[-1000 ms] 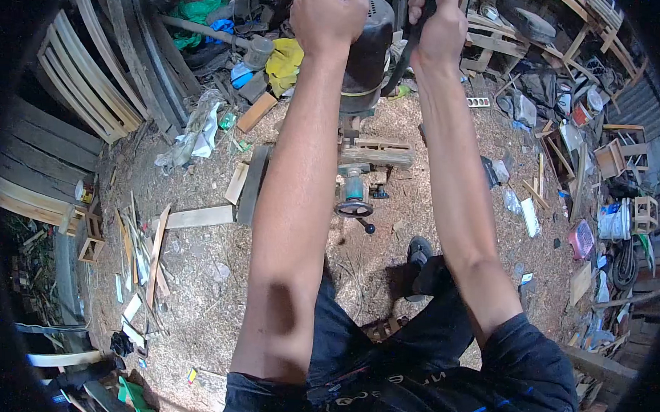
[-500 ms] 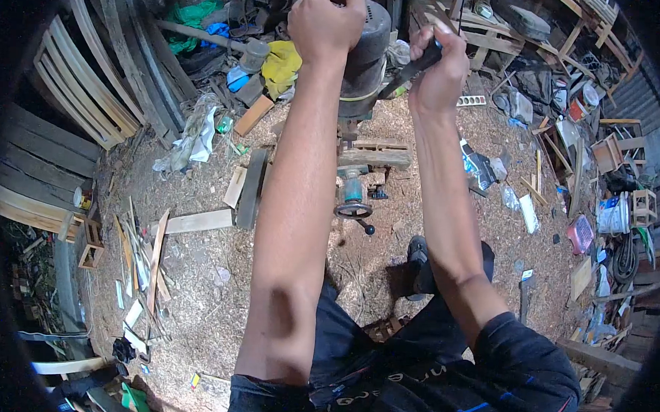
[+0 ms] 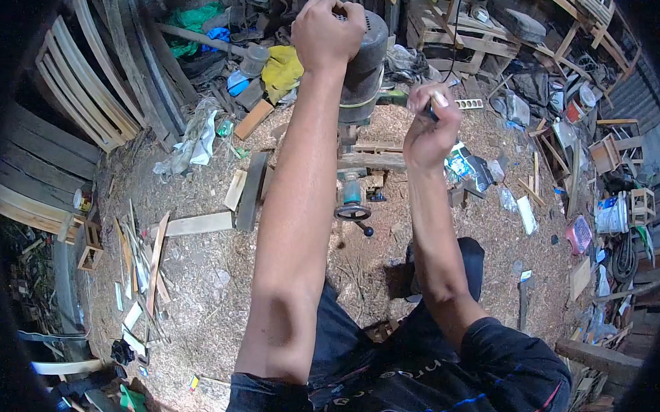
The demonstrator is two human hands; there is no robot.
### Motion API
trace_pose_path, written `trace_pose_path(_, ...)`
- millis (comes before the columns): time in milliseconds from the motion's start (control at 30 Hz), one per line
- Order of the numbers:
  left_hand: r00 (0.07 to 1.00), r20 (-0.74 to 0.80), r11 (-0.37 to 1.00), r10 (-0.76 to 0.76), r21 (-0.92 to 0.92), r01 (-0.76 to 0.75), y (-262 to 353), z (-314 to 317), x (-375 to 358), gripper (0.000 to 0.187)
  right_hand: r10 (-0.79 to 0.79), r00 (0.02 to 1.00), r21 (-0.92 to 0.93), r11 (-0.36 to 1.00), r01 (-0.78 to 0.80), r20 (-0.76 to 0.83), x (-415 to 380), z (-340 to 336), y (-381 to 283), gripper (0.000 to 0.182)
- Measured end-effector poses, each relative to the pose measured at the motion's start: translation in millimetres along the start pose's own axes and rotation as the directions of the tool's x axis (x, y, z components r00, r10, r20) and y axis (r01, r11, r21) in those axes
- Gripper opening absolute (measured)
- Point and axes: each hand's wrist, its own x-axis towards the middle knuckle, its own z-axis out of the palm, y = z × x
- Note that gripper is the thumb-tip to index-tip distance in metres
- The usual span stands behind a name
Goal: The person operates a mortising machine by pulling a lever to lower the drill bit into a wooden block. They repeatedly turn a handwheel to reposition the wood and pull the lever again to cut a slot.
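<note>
My left hand (image 3: 327, 35) is closed at the top left of a dark cylindrical motor housing (image 3: 364, 73), fingers curled against its upper end. The housing belongs to an upright machine, perhaps a drill press. My right hand (image 3: 433, 122) forms a fist to the right of the housing, around a dark lever mostly hidden by the fingers. Below the housing, a worn wooden block (image 3: 375, 160) lies across the machine. Under that block sits a teal screw mount with a round handwheel (image 3: 351, 212) and a black ball-ended handle (image 3: 368, 231).
Wood shavings cover the floor (image 3: 197, 252). Loose boards (image 3: 198, 223) and thin sticks lie at left, with curved planks (image 3: 80, 81) leaning behind. A power strip (image 3: 469, 104), a pink basket (image 3: 580, 235) and a white bucket (image 3: 613, 214) are at right.
My right hand has come down towards me, and the lever has swung lower with it. My left hand stays in nearly the same place on the motor housing.
</note>
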Motion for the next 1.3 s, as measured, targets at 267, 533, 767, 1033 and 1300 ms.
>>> trace_pose_path(267,0.999,0.024,0.998,-0.037,0.052,0.036,-8.8,10.6,13.2,0.028,-0.022,0.999,-0.076,0.997,0.024,0.024,17.0,3.9,12.3,0.032)
trace_pose_path(533,0.991,0.081,0.993,-0.104,0.063,0.099,-5.1,4.7,12.6,0.032,-0.344,0.938,-0.192,0.924,0.331,-0.04,103.5,31.0,62.0,0.043)
trace_pose_path(767,0.996,0.06,0.998,-0.06,0.032,0.058,-2.6,4.5,16.1,0.032,-0.191,0.958,-0.513,0.812,0.278,0.215,166.4,28.1,58.0,0.03)
trace_pose_path(1033,1.0,0.03,1.0,-0.004,0.024,0.003,-1.2,5.1,28.5,0.034,-0.28,0.939,-0.833,0.456,0.313,0.2,259.8,20.0,136.6,0.025)
trace_pose_path(1300,0.993,0.059,0.994,-0.105,0.036,0.103,17.0,2.4,46.6,0.03,0.011,0.981,-0.885,0.435,0.168,0.191,240.6,-39.7,205.4,0.026)
